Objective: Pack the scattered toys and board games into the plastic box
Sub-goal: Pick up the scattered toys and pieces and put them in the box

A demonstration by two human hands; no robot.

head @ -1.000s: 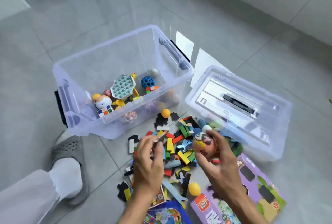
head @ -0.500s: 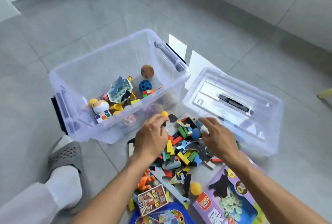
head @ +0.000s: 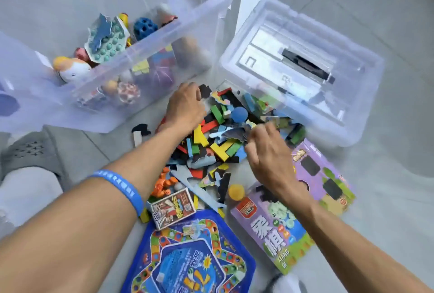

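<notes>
A clear plastic box (head: 164, 32) at the upper left holds a teal bubble toy (head: 108, 43), a blue holed ball (head: 145, 27) and other small toys. In front of it lies a pile of coloured blocks and puzzle pieces (head: 220, 147) with a blue foam ball (head: 239, 114). My left hand (head: 185, 107) is curled down over the pile's upper left corner; what lies under its fingers is hidden. My right hand (head: 265, 149) pinches flat grey-blue puzzle pieces (head: 232, 134) at the pile's right side.
The box's clear lid (head: 258, 22) lies at the right. Near me are a blue board game (head: 187, 257), a purple game box (head: 281, 234), a small card box (head: 172, 207), an orange figure (head: 163, 182) and a yellow ball (head: 236, 191). A grey slipper (head: 28, 154) sits at the left.
The patterned ball that my right hand held now lies in the box. Both hands came back down onto the pile, and my head moved closer and lower.
</notes>
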